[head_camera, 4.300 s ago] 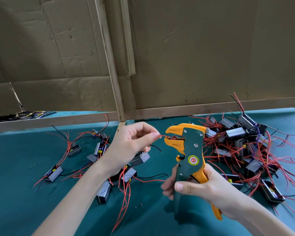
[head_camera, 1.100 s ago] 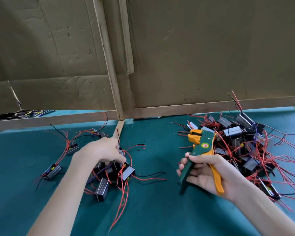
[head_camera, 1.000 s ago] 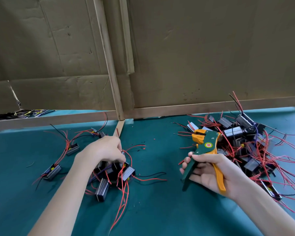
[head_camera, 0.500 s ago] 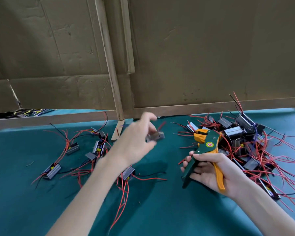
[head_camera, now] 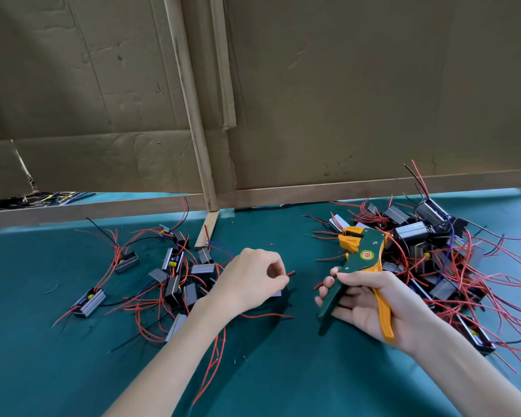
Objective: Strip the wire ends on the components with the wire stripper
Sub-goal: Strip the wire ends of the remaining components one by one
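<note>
My right hand [head_camera: 373, 305] grips the handles of the green and orange wire stripper [head_camera: 360, 260], its orange jaws pointing up and left. My left hand [head_camera: 248, 279] is curled over the table's middle and pinches a red wire [head_camera: 290, 273] whose end sticks out toward the stripper. A grey corner of a component [head_camera: 276, 294] shows under that hand; the rest is hidden. A gap of bare table separates the wire end from the stripper.
A big heap of grey components with red wires [head_camera: 433, 254] lies at the right. A smaller scatter of components [head_camera: 175, 278] lies at the left. A cardboard wall [head_camera: 313, 100] with a wooden rail closes the back of the green table [head_camera: 283, 371].
My left hand left the left scatter, swung up and right with a component, then came down at the centre pinching its red wire. The stripper stayed low by the right heap.
</note>
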Tool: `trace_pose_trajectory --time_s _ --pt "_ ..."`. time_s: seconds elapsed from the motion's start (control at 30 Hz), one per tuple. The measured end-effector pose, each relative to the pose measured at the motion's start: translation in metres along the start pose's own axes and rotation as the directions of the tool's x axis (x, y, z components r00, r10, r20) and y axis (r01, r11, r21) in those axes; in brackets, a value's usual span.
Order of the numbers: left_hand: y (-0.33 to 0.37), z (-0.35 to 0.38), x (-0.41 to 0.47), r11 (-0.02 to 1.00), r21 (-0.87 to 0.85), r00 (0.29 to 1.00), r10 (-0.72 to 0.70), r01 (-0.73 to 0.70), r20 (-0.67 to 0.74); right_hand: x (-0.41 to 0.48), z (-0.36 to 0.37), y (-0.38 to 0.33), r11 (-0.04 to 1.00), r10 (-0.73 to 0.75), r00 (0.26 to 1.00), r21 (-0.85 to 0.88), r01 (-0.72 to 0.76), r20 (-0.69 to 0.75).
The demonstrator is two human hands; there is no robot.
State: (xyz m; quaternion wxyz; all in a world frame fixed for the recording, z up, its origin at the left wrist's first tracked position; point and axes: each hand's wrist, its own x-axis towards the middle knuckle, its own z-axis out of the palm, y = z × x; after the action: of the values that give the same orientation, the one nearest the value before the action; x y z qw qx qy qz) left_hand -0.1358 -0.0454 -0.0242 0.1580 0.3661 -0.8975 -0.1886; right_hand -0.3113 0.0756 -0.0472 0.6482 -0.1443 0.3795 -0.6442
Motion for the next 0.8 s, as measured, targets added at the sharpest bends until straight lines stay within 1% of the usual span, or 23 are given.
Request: trace_pose_trajectory --time_s 0.13,0.23,0.4,0.63,0.7,0.73,0.8 --pt "-0.002 0.000 0.000 0.994 -0.099 0.999 -0.039 0.038 -0.009 -0.001 0.000 0.001 1.000 -0.002 1.000 -0.001 0.002 0.006" --pt "-0.005 0.002 0.000 0.984 -0.171 0.996 -0.067 0.056 -0.057 -0.001 0.000 0.001 1.000 -0.004 1.000 -0.008 0.004 0.007" --pt "-0.010 0.008 0.000 0.976 -0.214 0.992 -0.074 0.050 -0.102 -0.002 0.002 0.001 1.000 -0.004 1.000 -0.013 0.004 0.006" --pt "-0.013 0.007 0.002 0.982 -0.189 0.996 -0.032 0.015 -0.088 -0.003 0.004 0.002 1.000 -0.007 1.000 -0.023 0.007 -0.004" --pt "-0.012 0.006 0.001 0.981 -0.191 0.998 -0.022 0.009 -0.065 -0.004 0.005 0.002 1.000 -0.007 1.000 -0.025 0.007 -0.006" --pt "-0.012 0.006 0.001 0.984 -0.176 0.999 -0.012 0.005 -0.042 -0.004 0.005 0.002 1.000 -0.006 1.000 -0.024 0.006 -0.007" --pt "-0.012 0.006 0.000 0.997 -0.073 1.000 0.008 -0.006 0.024 -0.004 0.006 0.001 1.000 -0.006 1.000 -0.028 0.005 -0.012"
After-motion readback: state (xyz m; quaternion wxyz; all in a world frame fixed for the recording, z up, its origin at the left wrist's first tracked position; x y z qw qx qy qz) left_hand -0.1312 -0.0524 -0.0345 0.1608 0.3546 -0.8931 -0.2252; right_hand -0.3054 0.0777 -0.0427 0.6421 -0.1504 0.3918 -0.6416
